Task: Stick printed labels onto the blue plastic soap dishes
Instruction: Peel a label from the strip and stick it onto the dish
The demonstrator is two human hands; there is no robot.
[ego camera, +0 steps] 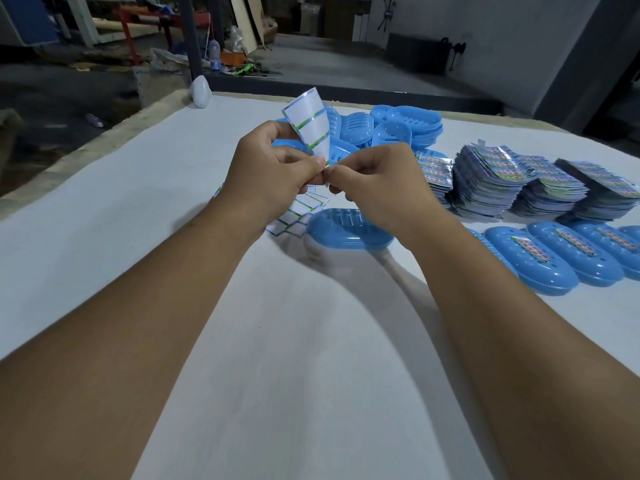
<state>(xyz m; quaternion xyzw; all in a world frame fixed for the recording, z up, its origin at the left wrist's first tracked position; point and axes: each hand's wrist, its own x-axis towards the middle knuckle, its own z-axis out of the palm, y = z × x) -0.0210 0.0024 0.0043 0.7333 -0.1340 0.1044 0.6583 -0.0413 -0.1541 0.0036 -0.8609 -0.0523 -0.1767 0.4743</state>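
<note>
Hands meet above a white counter: the left hand pinches an upright label sheet at its lower edge, and the right hand pinches the same spot, fingers curled. Used backing strips lie beneath. A blue dish sits just under the hands, unlabelled dishes piled behind, label stacks and labelled dishes to the right.

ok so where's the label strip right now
Head view, centre: the label strip is held up between the left hand and right hand, above the unlabelled dish.
</note>
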